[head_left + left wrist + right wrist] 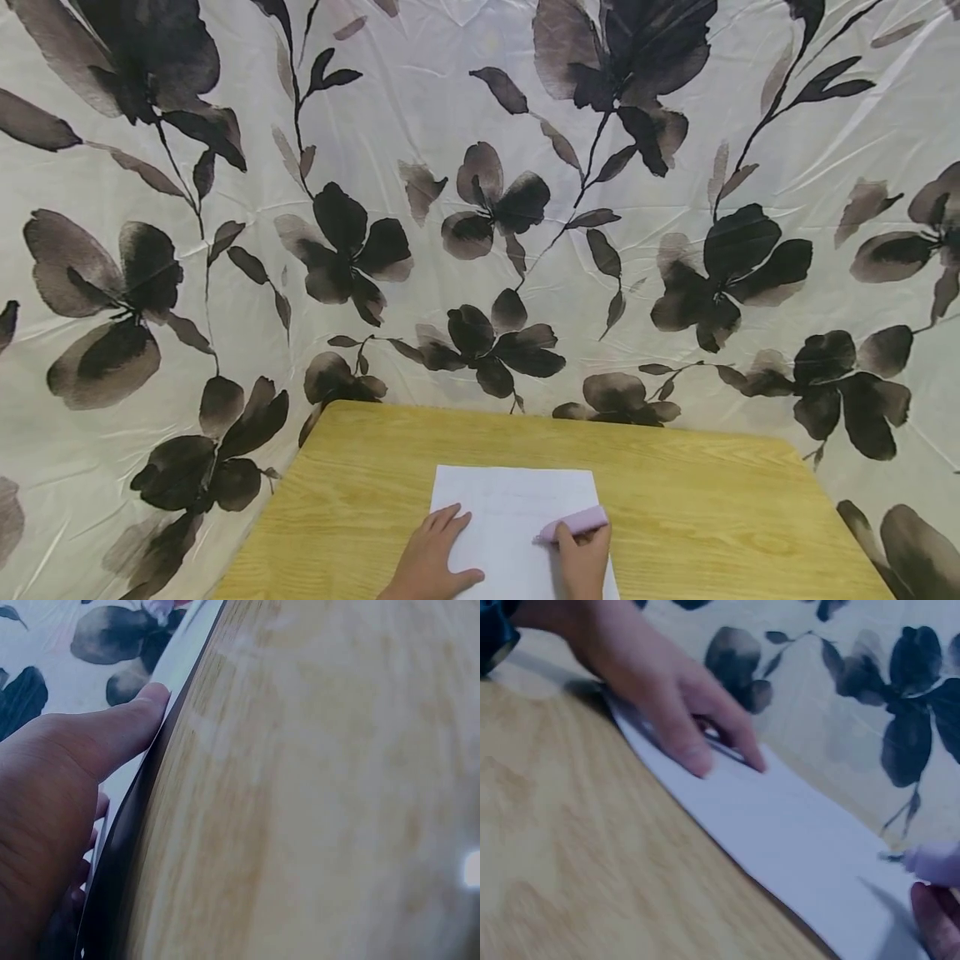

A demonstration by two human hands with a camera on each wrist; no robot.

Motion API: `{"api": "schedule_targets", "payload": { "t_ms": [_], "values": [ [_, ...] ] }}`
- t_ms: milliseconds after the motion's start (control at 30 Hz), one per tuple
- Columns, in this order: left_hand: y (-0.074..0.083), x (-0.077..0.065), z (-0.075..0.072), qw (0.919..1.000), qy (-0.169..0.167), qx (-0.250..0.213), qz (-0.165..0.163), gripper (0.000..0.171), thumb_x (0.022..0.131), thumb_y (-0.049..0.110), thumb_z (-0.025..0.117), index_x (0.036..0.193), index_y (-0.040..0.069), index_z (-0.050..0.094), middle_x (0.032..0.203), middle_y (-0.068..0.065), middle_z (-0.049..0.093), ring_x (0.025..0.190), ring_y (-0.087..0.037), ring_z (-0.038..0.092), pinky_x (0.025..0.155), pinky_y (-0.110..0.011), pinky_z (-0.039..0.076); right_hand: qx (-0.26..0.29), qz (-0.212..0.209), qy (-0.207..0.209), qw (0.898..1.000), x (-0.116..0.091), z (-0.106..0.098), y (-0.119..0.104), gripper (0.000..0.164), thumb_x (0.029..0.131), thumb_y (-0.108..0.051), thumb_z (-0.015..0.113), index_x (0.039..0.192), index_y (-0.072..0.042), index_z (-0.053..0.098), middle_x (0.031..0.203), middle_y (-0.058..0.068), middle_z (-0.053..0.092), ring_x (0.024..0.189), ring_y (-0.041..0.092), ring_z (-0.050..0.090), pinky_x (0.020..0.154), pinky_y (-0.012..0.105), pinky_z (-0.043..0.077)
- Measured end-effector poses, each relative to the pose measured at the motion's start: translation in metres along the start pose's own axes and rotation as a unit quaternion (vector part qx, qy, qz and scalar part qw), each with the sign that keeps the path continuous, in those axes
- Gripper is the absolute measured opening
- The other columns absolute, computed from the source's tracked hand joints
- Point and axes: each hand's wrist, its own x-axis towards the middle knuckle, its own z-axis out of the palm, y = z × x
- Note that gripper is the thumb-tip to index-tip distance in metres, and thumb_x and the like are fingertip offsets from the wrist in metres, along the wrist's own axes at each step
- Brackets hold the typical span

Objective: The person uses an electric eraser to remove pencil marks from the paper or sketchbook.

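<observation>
A white sheet of paper (510,533) lies on the yellow wood-grain table, with faint lines near its top. My left hand (435,554) rests on its left side, fingers spread and thumb pointing inward. The left wrist view shows that thumb (124,735) extended along the paper's edge. Over the right part of the sheet, my right hand (585,562) pinches a thick lilac pen (581,522), tilted so its tip points left and down. In the right wrist view the dark narrow pen tip (891,857) shows close over the paper, beside its shadow.
Bare wood-grain table (720,517) extends on both sides of the paper and behind it. Beyond the far edge hangs a pale curtain (420,275) printed with dark flowers. A dark sleeve cuff (496,634) is visible at the left wrist.
</observation>
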Motion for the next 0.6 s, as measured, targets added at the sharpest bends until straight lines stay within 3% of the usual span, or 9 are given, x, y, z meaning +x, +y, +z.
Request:
{"api": "schedule_targets", "payload": {
  "t_ms": [133, 300, 467, 600],
  "values": [
    [-0.001, 0.000, 0.001, 1.0000, -0.002, -0.007, -0.005, 0.091, 0.077, 0.075, 0.059, 0.140, 0.010, 0.052, 0.144, -0.011, 0.045, 0.131, -0.035, 0.039, 0.102, -0.060, 0.037, 0.012, 0.011, -0.036, 0.999, 0.009, -0.014, -0.007, 0.061, 0.086, 0.006, 0.060, 0.136, 0.010, 0.025, 0.104, 0.024, 0.056, 0.084, 0.013, 0.060, 0.068, 0.019, 0.053],
    [-0.003, 0.000, 0.000, 1.0000, 0.003, -0.004, 0.005, 0.090, 0.078, 0.075, 0.058, 0.140, 0.009, 0.051, 0.144, -0.013, 0.045, 0.130, -0.037, 0.040, 0.101, -0.061, 0.037, 0.078, 0.009, -0.043, 0.996, 0.022, -0.031, -0.015, 0.082, 0.084, 0.012, 0.063, 0.144, -0.002, 0.008, 0.110, 0.028, 0.048, 0.076, 0.013, 0.063, 0.062, 0.031, 0.059],
    [-0.005, 0.001, 0.001, 0.9996, 0.020, 0.000, 0.020, 0.088, 0.080, 0.074, 0.056, 0.139, 0.009, 0.052, 0.143, -0.013, 0.046, 0.130, -0.037, 0.041, 0.100, -0.060, 0.038, 0.086, 0.008, -0.022, 0.996, 0.035, -0.049, -0.018, 0.072, 0.077, 0.013, 0.073, 0.128, 0.003, 0.023, 0.106, 0.024, 0.047, 0.075, 0.011, 0.063, 0.064, 0.033, 0.060],
    [-0.007, 0.001, 0.003, 0.9997, 0.012, 0.009, 0.022, 0.089, 0.080, 0.075, 0.054, 0.139, 0.009, 0.052, 0.143, -0.013, 0.047, 0.129, -0.037, 0.042, 0.099, -0.059, 0.039, 0.063, 0.022, 0.011, 0.998, 0.040, -0.065, -0.022, 0.057, 0.069, 0.010, 0.082, 0.104, 0.008, 0.037, 0.094, 0.020, 0.061, 0.072, 0.013, 0.065, 0.065, 0.032, 0.059]
  ]
}}
